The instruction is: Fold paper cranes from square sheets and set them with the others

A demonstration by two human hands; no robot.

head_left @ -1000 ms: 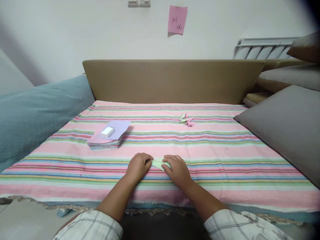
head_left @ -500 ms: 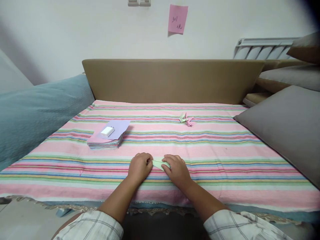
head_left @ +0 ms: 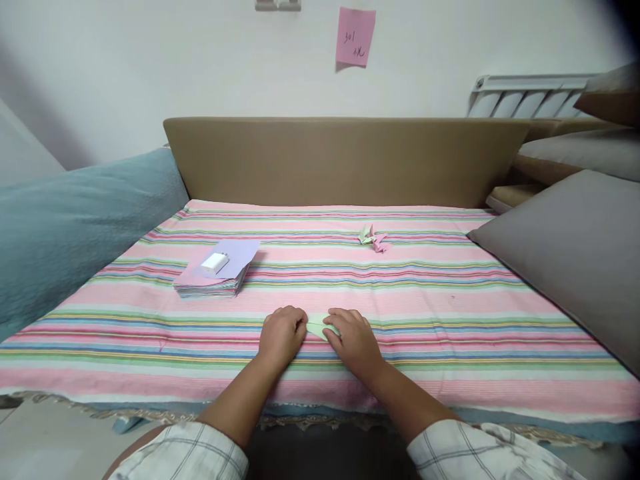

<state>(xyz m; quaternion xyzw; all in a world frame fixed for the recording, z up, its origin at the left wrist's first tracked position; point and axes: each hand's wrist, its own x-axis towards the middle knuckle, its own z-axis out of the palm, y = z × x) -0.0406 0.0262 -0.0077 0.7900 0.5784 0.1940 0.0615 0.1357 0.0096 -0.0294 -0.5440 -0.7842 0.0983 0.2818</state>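
Observation:
A folded piece of light green paper [head_left: 318, 327] lies low over the striped cloth, between my two hands. My left hand [head_left: 283, 335] is closed at its left end, with fingers curled and the tips partly hidden. On the other end my right hand [head_left: 354, 337] pinches the paper between thumb and fingers. Farther back sit two small folded paper figures, a pale green one [head_left: 366, 235] and a pink one [head_left: 380, 243], touching or nearly so.
To the left, a stack of coloured paper [head_left: 207, 288] bears a white charger plug [head_left: 215, 263]. Grey cushions [head_left: 565, 253] line the right side, and a blue-covered armrest [head_left: 90, 220] the left. A brown backrest [head_left: 345, 162] stands behind the striped cloth [head_left: 150, 320].
My left hand has shifted very slightly to the right along the green paper. My right hand stays in the same place.

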